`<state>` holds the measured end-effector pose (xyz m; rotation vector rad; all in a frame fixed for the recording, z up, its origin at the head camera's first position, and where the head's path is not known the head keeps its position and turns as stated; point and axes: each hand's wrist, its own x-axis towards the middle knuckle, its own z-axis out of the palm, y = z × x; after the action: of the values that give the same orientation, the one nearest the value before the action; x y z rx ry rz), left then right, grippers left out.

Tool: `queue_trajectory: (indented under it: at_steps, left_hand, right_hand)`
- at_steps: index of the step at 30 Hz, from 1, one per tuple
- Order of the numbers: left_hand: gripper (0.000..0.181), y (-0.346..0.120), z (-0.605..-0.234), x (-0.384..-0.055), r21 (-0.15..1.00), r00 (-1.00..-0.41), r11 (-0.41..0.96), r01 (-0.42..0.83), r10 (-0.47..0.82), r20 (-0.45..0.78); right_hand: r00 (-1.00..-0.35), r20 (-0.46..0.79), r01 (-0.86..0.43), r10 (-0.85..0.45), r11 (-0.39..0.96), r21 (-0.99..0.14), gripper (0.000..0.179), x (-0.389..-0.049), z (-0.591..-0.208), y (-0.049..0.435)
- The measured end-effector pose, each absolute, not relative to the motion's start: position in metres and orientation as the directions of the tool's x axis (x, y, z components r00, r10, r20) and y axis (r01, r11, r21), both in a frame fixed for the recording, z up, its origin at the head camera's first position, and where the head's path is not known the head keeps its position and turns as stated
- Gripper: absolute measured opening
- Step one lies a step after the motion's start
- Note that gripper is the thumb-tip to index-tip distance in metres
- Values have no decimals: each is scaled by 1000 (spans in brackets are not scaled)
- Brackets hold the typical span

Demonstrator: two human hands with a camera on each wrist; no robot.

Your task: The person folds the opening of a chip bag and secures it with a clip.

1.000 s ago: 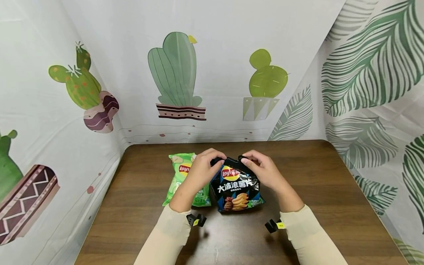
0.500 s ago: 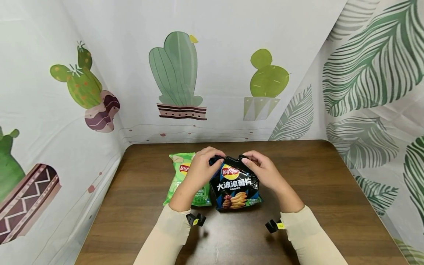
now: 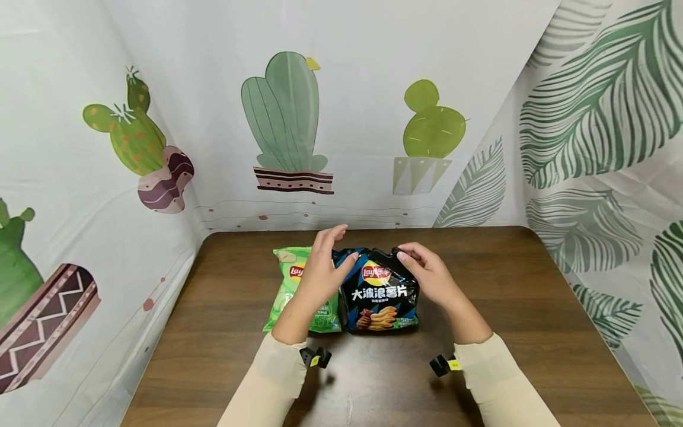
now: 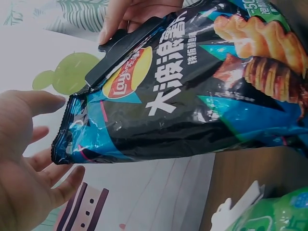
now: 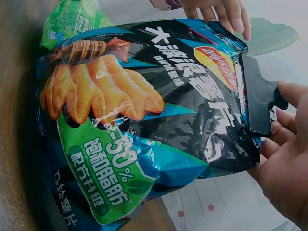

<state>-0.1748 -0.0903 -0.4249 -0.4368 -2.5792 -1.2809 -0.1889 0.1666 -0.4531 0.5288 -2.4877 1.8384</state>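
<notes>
A black and blue Lay's potato chip bag (image 3: 379, 296) stands with its printed front towards me in the head view. Across its top edge sits a black bag clip (image 5: 257, 98). My right hand (image 3: 431, 276) pinches the handle of that clip between thumb and fingers, as the right wrist view shows. At the bag's upper left corner my left hand (image 3: 319, 276) is spread, its thumb and fingers apart on either side of the crimped corner (image 4: 62, 137). Part of the bag's left edge is hidden behind the left thumb in the head view.
A green Lay's bag (image 3: 283, 290) lies just left of the black one, partly covered by my left hand and forearm. A white flat piece (image 4: 236, 207) shows at its edge. Behind the brown wooden table (image 3: 512, 296) hangs a cactus-print cloth (image 3: 363, 118).
My left hand has let go of the bag's top left corner, its fingers straightening upward. The bag has turned a little more upright, its lower edge moving slightly away. My right hand keeps its pinch.
</notes>
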Motion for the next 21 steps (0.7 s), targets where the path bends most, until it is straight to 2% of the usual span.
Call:
queue_trajectory:
  at_steps: [11,16,21]
  left_hand:
    - [80,-86,-442,-172,844,-961,459,276,111,253]
    - [79,-81,-455,-167,896,-975,386,218,113,189]
    - [79,-75,-463,-162,909,-984,382,167,126,128]
  right_hand:
    - [-963,183,-235,-197,289,-928,30,-191,-460,174]
    - [-978,160,-194,-137,299,-934,31,-194,-466,179]
    - [-984,139,-166,-115,278,-946,32,-190,-460,179]
